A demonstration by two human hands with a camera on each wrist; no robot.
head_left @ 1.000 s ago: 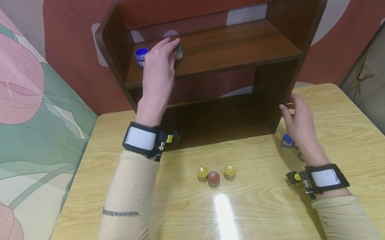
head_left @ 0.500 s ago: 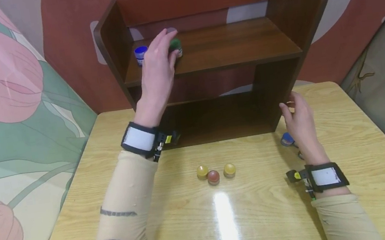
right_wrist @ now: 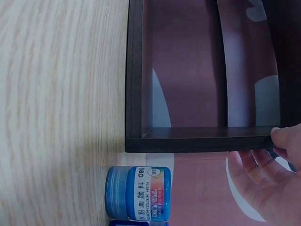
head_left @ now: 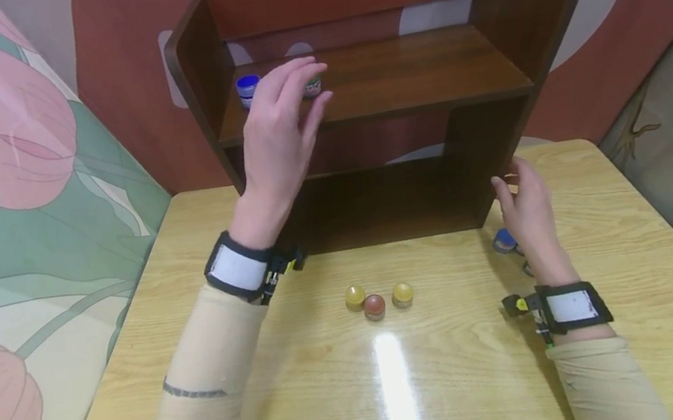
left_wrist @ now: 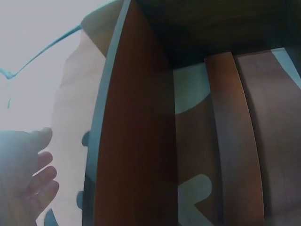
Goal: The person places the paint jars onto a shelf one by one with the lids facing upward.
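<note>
My left hand (head_left: 275, 122) is over the left part of the upper shelf (head_left: 414, 73), fingers and thumb spread apart, gripping nothing. Just beyond its fingertips stands a small jar with a green-and-white label (head_left: 312, 88), partly covered by the hand. A blue paint jar (head_left: 247, 87) stands to its left, also partly hidden. My right hand (head_left: 529, 211) is at the right side of the brown bookshelf; in the right wrist view its thumb touches the side panel's edge (right_wrist: 202, 143), the fingers loosely bent beside it. Near that hand a blue gouache jar (right_wrist: 141, 193) stands on the table.
Two yellow-topped jars (head_left: 403, 294) and a red-topped jar (head_left: 374, 306) stand on the wooden table (head_left: 309, 386) before the bookshelf. Another jar (head_left: 527, 269) is mostly hidden by the right wrist. A patterned wall covering (head_left: 29, 138) rises at the left.
My left hand's fingers have spread and come away from the green-labelled jar, which stays on the upper shelf. The right hand keeps its place. The head view has shifted slightly.
</note>
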